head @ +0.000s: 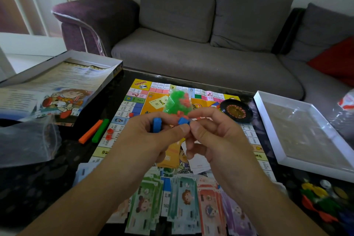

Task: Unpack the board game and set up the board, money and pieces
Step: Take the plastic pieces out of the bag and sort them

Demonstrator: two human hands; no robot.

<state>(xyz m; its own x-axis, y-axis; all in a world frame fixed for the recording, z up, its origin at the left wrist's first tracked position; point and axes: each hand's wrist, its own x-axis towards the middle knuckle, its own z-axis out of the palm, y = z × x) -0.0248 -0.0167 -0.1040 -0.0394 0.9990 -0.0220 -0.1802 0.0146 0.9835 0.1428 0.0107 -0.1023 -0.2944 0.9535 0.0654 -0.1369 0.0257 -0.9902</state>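
Money notes (183, 203) lie fanned at lower centre, over the near edge of the board (134, 105) on the tabletop (38, 182). Mid-frame, left hand (151, 136) grips one blue piece (157, 124); right hand (212, 132) pinches a second blue piece (183, 120). Separate with a steady pull, low over the board. Behind: bag of green and red pieces (177, 101).

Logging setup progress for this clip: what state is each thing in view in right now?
Board: unfolded flat on the table.
Left hand: holds a blue piece.
Right hand: pinches a second blue piece.
Bag of green and red pieces: lying on the board.
Money: spread in rows at the near edge.
Box: open, printed sheet inside.
Roulette wheel: flat on the board's corner.
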